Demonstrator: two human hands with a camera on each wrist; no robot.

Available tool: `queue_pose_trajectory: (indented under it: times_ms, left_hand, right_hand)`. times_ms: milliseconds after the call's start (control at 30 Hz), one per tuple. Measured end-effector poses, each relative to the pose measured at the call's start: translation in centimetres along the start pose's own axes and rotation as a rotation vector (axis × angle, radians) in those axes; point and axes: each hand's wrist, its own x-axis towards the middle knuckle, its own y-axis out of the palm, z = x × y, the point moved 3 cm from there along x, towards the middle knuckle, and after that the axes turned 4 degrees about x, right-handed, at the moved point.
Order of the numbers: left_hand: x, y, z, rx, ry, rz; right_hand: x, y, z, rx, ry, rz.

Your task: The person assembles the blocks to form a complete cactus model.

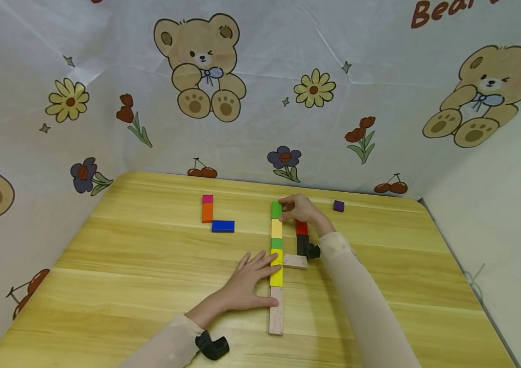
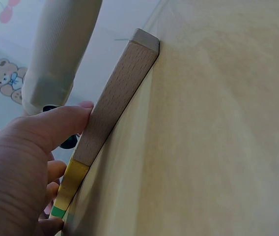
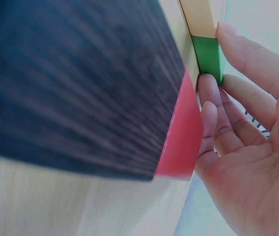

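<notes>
"While the left hand [image 1: 244, 289] rests on that column at the centre of the head view, what is the right hand [image 1: 304, 209] doing?"

"Its thumb and fingers bend around the upper green block [image 1: 276, 209], at the column's top end. How firmly they grip, I can't tell."

"And the left?"

"Fingers spread and nearly straight on the yellow section [image 1: 276, 278], thumb touching the plain wooden block [image 1: 276, 324] at the bottom end. It grasps nothing."

"Which step is this, then?"

"Lining up the column, I'd judge: the upper green block meets the cream block [image 1: 276, 228], all flat on the counter [image 1: 150, 286]."

"What does the next move call for?"

"Probably a light squaring of that joint, then a careful release; the red block [image 1: 302, 228] and black block [image 1: 302, 245] lie close under the right hand."

"Anything still apart?"

"Right of centre, a purple cube [image 1: 338, 206]; left of centre, pink [image 1: 207, 199], orange [image 1: 207, 212] and blue blocks [image 1: 222, 226]."
</notes>
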Motion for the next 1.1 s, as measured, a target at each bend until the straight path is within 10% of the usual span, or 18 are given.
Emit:
queue_pose_trajectory:
  times_ms: [567,1100]
  left_hand:
    - [0.1,0.0,-0.1,0.0,-0.013,0.0]
    - [0.0,0.0,-0.2,0.004,-0.024,0.004]
  right_hand:
    - [-1.9,-2.2,1.6,-0.122,-0.122,-0.024]
    - [-6.1,-10.5,-5.0,0.004,0.004,-0.417]
